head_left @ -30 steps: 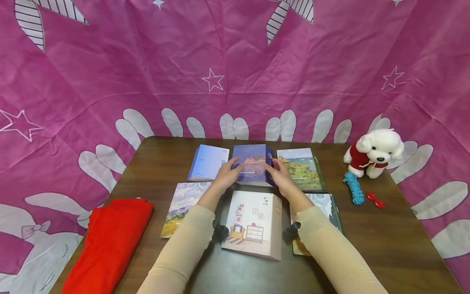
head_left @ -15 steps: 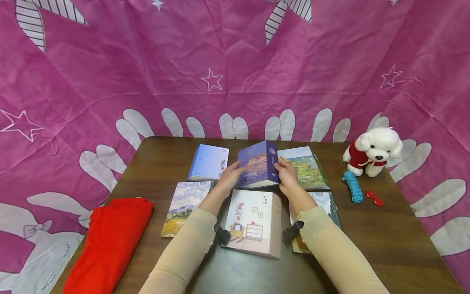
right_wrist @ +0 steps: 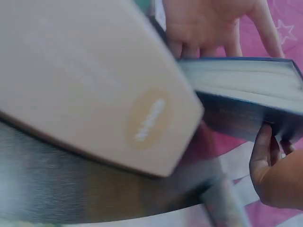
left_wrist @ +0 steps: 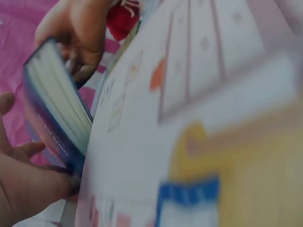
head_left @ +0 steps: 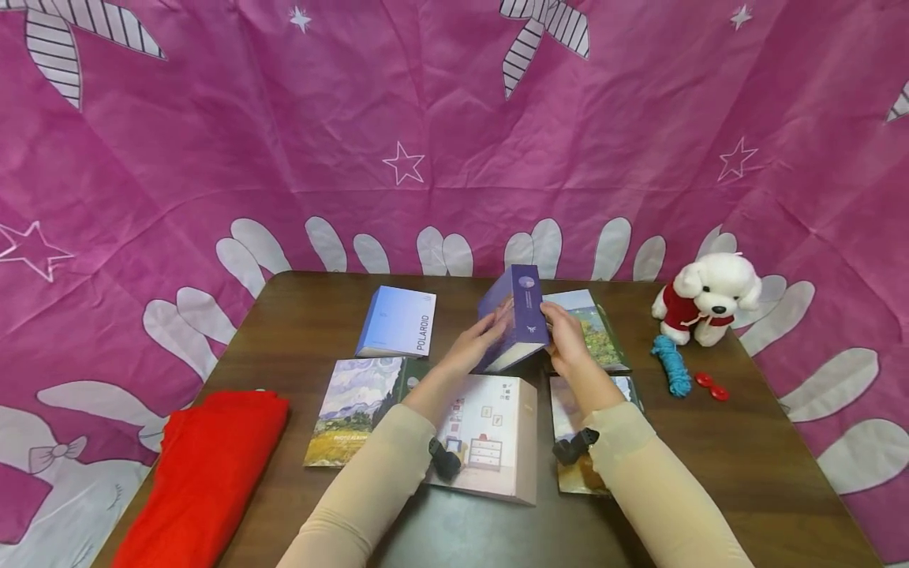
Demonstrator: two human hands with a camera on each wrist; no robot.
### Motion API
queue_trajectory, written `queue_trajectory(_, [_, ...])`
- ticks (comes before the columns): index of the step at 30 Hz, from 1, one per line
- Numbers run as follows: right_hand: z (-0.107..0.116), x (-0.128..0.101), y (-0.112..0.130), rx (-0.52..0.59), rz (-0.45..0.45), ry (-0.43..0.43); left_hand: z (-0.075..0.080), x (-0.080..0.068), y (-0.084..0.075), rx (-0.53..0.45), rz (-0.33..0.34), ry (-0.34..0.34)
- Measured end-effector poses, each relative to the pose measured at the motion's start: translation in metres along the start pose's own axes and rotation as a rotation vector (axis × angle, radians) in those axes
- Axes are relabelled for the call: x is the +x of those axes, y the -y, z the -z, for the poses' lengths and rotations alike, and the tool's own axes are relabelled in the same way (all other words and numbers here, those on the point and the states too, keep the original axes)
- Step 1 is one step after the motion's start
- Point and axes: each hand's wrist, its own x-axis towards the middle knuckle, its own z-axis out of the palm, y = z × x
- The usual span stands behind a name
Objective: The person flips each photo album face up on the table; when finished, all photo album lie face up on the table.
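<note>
The purple album (head_left: 517, 319) is raised on edge above the tabletop (head_left: 724, 465), spine facing up, at 12 o'clock from the beige album (head_left: 490, 438). The left hand (head_left: 477, 345) presses its front cover, fingers extended along the surface. The right hand (head_left: 568, 341) grips the spine side, fingers curled around it. In the left wrist view, the page block (left_wrist: 59, 106) shows between both hands. The pale blue album (head_left: 398, 323) lies at 9 o'clock from the purple album; the landscape album (head_left: 592, 323) lies at 3 o'clock, partly behind the right hand. The plush dog (head_left: 706, 298) sits at the tabletop's right edge, with the blue cord (head_left: 671, 364) just beside it.
</note>
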Motion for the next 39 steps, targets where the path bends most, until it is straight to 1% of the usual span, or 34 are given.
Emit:
queue_trajectory(3, [-0.007,-0.007,0.004,-0.046,0.047,0.04,-0.006,-0.001,-0.003,-0.124,0.007,0.016])
queue_trajectory(6, [-0.014,-0.011,0.003,-0.104,0.092,0.06,-0.007,-0.002,-0.008,-0.228,-0.009,0.016])
queue_trajectory(9, [-0.018,-0.01,-0.003,-0.144,0.088,0.067,-0.003,-0.003,-0.009,-0.264,-0.028,-0.001])
queue_trajectory(12, [-0.019,-0.007,-0.01,-0.17,0.067,0.082,0.005,-0.005,-0.009,-0.23,-0.072,-0.032])
queue_trajectory(14, [-0.019,-0.004,-0.013,-0.207,0.061,0.101,0.012,-0.007,-0.012,-0.174,-0.122,-0.046])
queue_trajectory(16, [-0.019,-0.002,-0.015,-0.263,0.05,0.124,0.017,-0.008,-0.015,-0.108,-0.175,-0.075])
queue_trajectory(18, [-0.018,0.001,-0.017,-0.32,0.027,0.136,0.022,-0.009,-0.018,-0.055,-0.209,-0.102])
queue_trajectory(19, [-0.017,0.002,-0.018,-0.342,0.009,0.145,0.023,-0.009,-0.019,-0.037,-0.214,-0.118])
queue_trajectory(21, [-0.015,0.004,-0.02,-0.374,-0.038,0.158,0.026,-0.008,-0.017,-0.021,-0.2,-0.151])
queue_trajectory(23, [-0.013,0.005,-0.022,-0.388,-0.075,0.161,0.028,-0.007,-0.013,-0.033,-0.152,-0.17])
queue_trajectory(25, [-0.011,0.005,-0.024,-0.415,-0.094,0.167,0.029,-0.005,-0.006,-0.041,-0.093,-0.181])
queue_trajectory(27, [-0.009,0.005,-0.025,-0.45,-0.093,0.159,0.029,-0.004,0.0,-0.054,-0.042,-0.184])
queue_trajectory(29, [-0.008,0.004,-0.025,-0.488,-0.079,0.145,0.029,-0.004,0.005,-0.057,-0.009,-0.182])
queue_trajectory(31, [-0.007,0.002,-0.025,-0.514,-0.069,0.134,0.029,-0.005,0.007,-0.049,0.009,-0.174])
queue_trajectory(36, [-0.006,-0.005,-0.025,-0.528,-0.065,0.129,0.03,-0.009,0.012,-0.003,0.068,-0.136])
queue_trajectory(39, [-0.008,-0.009,-0.026,-0.532,-0.059,0.137,0.032,-0.011,0.013,0.036,0.093,-0.15])
